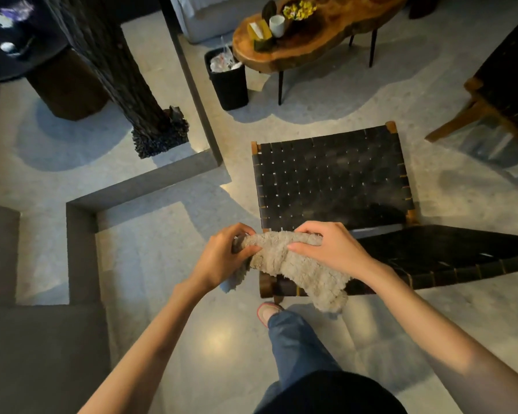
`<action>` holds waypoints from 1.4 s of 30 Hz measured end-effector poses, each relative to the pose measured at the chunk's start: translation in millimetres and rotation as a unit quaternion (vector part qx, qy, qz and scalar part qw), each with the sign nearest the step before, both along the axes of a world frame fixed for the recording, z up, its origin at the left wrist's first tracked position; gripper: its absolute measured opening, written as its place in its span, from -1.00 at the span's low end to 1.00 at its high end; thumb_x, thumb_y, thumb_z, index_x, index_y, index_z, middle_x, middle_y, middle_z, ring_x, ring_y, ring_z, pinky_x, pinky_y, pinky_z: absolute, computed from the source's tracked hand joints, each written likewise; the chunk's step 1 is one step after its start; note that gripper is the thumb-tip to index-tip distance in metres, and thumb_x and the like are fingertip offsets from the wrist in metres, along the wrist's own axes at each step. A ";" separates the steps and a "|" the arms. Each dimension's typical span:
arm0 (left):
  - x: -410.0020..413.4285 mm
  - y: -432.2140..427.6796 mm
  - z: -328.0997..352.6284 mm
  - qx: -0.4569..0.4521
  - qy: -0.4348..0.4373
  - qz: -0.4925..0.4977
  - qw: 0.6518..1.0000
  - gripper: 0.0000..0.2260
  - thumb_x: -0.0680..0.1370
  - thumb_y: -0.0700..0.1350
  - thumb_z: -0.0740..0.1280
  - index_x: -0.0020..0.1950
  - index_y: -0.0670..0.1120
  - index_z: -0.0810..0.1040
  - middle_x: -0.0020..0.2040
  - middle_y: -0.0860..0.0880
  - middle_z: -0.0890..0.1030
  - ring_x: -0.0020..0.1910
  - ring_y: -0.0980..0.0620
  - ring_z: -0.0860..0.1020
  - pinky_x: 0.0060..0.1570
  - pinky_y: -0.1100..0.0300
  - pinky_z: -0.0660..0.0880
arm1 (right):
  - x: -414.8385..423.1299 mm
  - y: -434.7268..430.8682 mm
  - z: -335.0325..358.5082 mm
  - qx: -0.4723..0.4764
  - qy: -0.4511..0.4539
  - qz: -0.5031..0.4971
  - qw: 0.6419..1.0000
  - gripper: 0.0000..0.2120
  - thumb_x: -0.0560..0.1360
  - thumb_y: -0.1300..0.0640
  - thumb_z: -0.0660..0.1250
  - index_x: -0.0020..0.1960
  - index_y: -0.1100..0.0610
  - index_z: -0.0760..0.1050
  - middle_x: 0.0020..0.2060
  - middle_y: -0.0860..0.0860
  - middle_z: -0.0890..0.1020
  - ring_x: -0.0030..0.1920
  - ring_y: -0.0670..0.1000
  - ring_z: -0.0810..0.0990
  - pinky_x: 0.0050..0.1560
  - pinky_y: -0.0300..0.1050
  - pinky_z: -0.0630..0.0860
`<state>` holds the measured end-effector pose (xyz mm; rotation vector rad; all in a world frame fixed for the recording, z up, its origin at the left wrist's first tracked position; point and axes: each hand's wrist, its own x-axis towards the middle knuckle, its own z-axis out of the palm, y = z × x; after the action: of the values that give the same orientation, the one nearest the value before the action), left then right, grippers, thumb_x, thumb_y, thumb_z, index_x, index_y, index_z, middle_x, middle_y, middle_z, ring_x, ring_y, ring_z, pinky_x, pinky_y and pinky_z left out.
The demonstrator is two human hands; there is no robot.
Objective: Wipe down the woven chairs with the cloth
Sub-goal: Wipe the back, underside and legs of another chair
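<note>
Head view. The cloth (299,273) hangs bunched between both hands over the near edge of the woven chair (329,177); contact with it cannot be confirmed. The left grip (225,258) pinches one end and the right grip (326,249) curls over the other, judged to be gathering a wiping pad. The seat shows pale dust. The far bin (229,85) holds crumpled waste (223,59). On the desk (311,52), the cup's (277,25) contents are hidden.

A lounge — live-edge coffee table (311,40), woven chair (329,177), sofa (201,16).
</note>
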<state>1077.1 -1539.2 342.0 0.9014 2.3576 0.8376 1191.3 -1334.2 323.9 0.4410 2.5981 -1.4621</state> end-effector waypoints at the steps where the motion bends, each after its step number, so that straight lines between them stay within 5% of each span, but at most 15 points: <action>1: -14.9 5.9 0.4 -0.006 0.003 -0.004 1.000 -0.77 0.52 -0.07 0.35 0.13 -0.14 0.52 0.08 -0.08 0.58 0.02 -0.01 0.54 0.03 0.22 0.52 | -13.9 4.5 0.3 0.008 -0.001 -0.004 1.000 -0.72 0.33 -0.31 0.35 -0.03 -0.23 0.52 -0.16 -0.30 0.59 -0.08 -0.28 0.56 -0.10 -0.13 0.58; 6: -84.0 36.2 0.5 -0.047 0.032 -0.024 0.998 -0.83 0.53 -0.10 0.36 0.07 -0.08 0.48 0.03 -0.01 0.49 0.00 0.03 0.46 0.01 0.22 0.49 | -67.6 23.6 2.1 0.084 -0.026 -0.028 0.996 -0.56 0.25 -0.27 0.45 0.02 -0.18 0.38 -0.19 -0.17 0.56 -0.20 -0.19 0.56 -0.23 -0.17 0.54; 11: -143.7 62.4 -10.1 -0.045 0.010 -0.114 0.992 -0.82 0.48 -0.17 0.41 -0.05 -0.03 0.43 -0.09 -0.01 0.57 -0.15 0.04 0.53 -0.17 0.26 0.50 | -101.2 30.8 -17.3 0.110 -0.061 -0.116 0.985 -0.74 0.35 0.15 0.52 -0.03 -0.04 0.54 -0.15 -0.16 0.51 -0.10 -0.08 0.56 -0.14 -0.09 0.56; 17: -211.3 94.8 -42.3 -0.051 0.030 -0.192 0.980 -0.80 0.52 -0.19 0.33 0.01 0.03 0.35 -0.03 0.04 0.45 -0.13 0.06 0.48 -0.25 0.35 0.41 | -132.8 15.2 -33.0 0.090 -0.084 -0.288 0.950 -0.82 0.39 0.22 0.46 -0.07 0.04 0.53 -0.13 -0.06 0.59 -0.09 -0.08 0.57 -0.07 -0.16 0.55; 21: -253.4 120.8 -49.7 -0.019 -0.009 -0.273 0.962 -0.83 0.49 -0.15 0.36 -0.03 0.01 0.39 -0.10 0.00 0.50 -0.16 0.01 0.49 -0.18 0.15 0.49 | -155.6 -12.8 -31.9 0.053 -0.083 -0.445 0.890 -0.85 0.42 0.18 0.46 -0.04 0.10 0.54 -0.19 -0.05 0.62 -0.14 -0.07 0.60 -0.15 -0.23 0.54; 23: -268.3 131.7 -47.4 -0.017 -0.036 -0.305 0.952 -0.86 0.51 -0.10 0.34 -0.02 0.01 0.39 -0.14 0.04 0.49 -0.20 0.08 0.48 -0.23 0.24 0.49 | -171.0 -33.4 -28.6 0.034 -0.066 -0.533 0.843 -0.85 0.43 0.15 0.46 -0.03 0.13 0.54 -0.18 -0.04 0.61 -0.15 -0.08 0.59 -0.24 -0.35 0.45; 27: -278.5 135.7 -39.9 -0.025 -0.076 -0.316 0.945 -0.91 0.54 -0.03 0.30 -0.10 0.01 0.41 -0.24 0.05 0.48 -0.26 0.15 0.48 -0.37 0.41 0.35 | -201.8 -77.7 -12.2 -0.008 -0.009 -0.653 0.757 -0.80 0.45 0.11 0.45 0.00 0.20 0.56 -0.17 0.01 0.62 -0.13 -0.06 0.57 -0.15 -0.19 0.46; 32: -265.1 123.1 -30.5 -0.063 -0.163 -0.373 0.911 -0.93 0.59 -0.09 0.24 -0.02 -0.08 0.42 -0.16 -0.04 0.49 -0.14 0.02 0.52 -0.20 0.29 0.47 | -212.4 -133.7 -3.1 -0.037 0.013 -0.727 0.686 -0.78 0.46 0.10 0.43 0.07 0.17 0.59 -0.15 -0.03 0.62 -0.12 -0.10 0.57 -0.19 -0.42 0.43; 35: -246.8 116.8 -18.3 -0.117 -0.327 -0.384 0.856 -0.84 0.64 -0.04 0.15 0.16 -0.07 0.40 0.07 -0.07 0.48 0.07 -0.01 0.50 0.02 0.07 0.53 | -207.9 -165.0 -7.7 -0.072 0.038 -0.757 0.649 -0.74 0.51 0.17 0.37 0.20 0.16 0.56 -0.04 -0.02 0.62 0.01 -0.04 0.60 -0.10 -0.47 0.45; 38: -230.6 112.7 -12.2 -0.121 -0.372 -0.403 0.827 -0.84 0.63 -0.05 0.16 0.15 -0.05 0.43 0.08 -0.03 0.50 0.12 -0.03 0.49 0.15 0.00 0.48 | -202.6 -183.5 -10.9 -0.095 0.065 -0.743 0.660 -0.70 0.55 0.23 0.30 0.28 0.12 0.51 0.12 -0.01 0.59 0.13 -0.07 0.55 0.02 -0.46 0.45; 42: -199.3 111.5 -21.9 -0.094 -0.277 -0.430 0.854 -0.89 0.59 -0.13 0.27 0.04 -0.17 0.47 0.00 -0.10 0.53 0.09 -0.08 0.52 0.15 0.03 0.48 | -183.2 -211.7 -19.2 -0.085 0.061 -0.713 0.693 -0.61 0.52 0.41 0.23 0.28 0.12 0.50 0.20 -0.12 0.52 0.26 -0.16 0.44 0.23 -0.34 0.41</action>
<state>877.8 -1427.7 320.1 1.2587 1.2890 0.3905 1008.0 -1545.9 304.7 2.7742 1.8571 -1.8909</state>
